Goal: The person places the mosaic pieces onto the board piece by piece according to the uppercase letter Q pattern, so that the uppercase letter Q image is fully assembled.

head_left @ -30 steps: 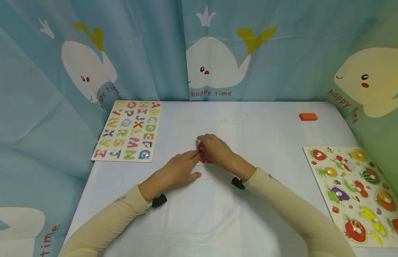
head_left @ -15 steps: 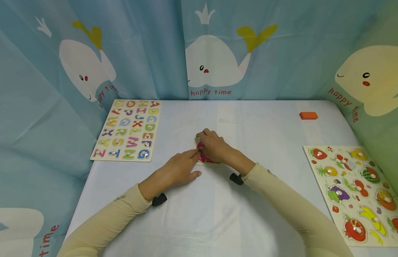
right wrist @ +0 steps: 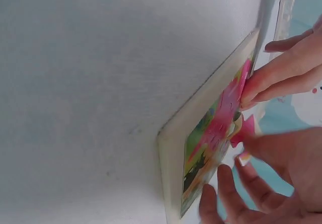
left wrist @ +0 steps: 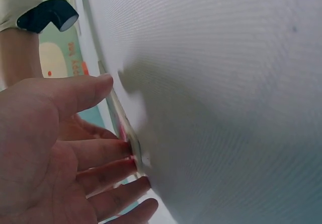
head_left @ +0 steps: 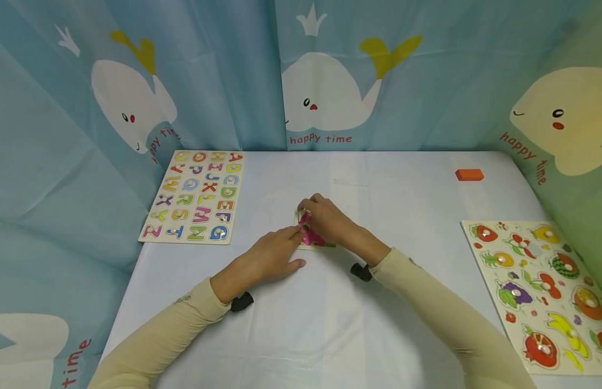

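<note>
A small cream-framed jigsaw puzzle board [right wrist: 173, 133] with a pink-and-green picture lies flat at the middle of the table, partly covered by both hands in the head view. My right hand [head_left: 328, 219] is over its far right part. Between the thumb and index finger it pinches a pink puzzle piece [right wrist: 246, 128], which stands tilted up from the picture. My left hand [head_left: 269, 254] reaches in from the left with extended fingers. Its fingertips [right wrist: 247, 95] rest on the board's pink area, and its thumb [left wrist: 95, 90] is spread apart.
An alphabet puzzle board [head_left: 191, 197] lies at the back left. On the right is a fruit puzzle board [head_left: 539, 292], with an orange block [head_left: 469, 175] behind it. Whale-printed curtains [head_left: 403, 108] border the white table [head_left: 393, 189]. Each wrist wears a black camera [head_left: 361, 272].
My right hand has lifted slightly, and more of the pink piece and picture shows beneath it. The left hand keeps its place on the board.
</note>
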Tool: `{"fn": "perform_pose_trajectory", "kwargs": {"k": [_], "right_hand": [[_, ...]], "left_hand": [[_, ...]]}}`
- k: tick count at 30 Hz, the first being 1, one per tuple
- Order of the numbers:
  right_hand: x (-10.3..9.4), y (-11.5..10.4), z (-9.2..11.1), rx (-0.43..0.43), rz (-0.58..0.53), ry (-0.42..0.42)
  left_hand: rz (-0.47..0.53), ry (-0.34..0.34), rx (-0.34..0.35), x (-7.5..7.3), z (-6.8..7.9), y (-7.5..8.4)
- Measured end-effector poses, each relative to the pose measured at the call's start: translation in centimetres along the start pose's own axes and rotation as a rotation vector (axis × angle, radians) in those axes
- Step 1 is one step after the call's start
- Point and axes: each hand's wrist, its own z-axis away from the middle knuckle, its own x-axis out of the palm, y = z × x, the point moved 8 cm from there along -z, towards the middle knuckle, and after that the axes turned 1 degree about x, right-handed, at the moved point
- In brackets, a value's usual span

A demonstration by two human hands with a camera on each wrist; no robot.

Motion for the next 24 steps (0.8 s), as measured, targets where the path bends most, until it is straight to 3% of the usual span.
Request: {"fn": "perform_pose_trajectory", "kwargs": {"k": [4, 10, 17, 24], "right_hand": [[-0.4, 0.0, 0.1, -0.031, -0.043, 0.035], [-1.2, 1.3, 0.4, 0.039, -0.188, 0.006], [-4.4, 4.5, 1.7, 0.144, -0.212, 0.036], [-7.7, 8.4, 4.0, 0.194, -0.221, 0.048]], "left_hand": [[-0.001, -0.005, -0.002, 0.0, 0.0, 0.0], [-0.010, -0.017, -0.014, 0.2, 0.0, -0.1], [-0.006, -0.032, -0.020, 0.3, -0.1, -0.1], [0.011, -0.029, -0.013, 0.2, 0.0, 0.0]]}}
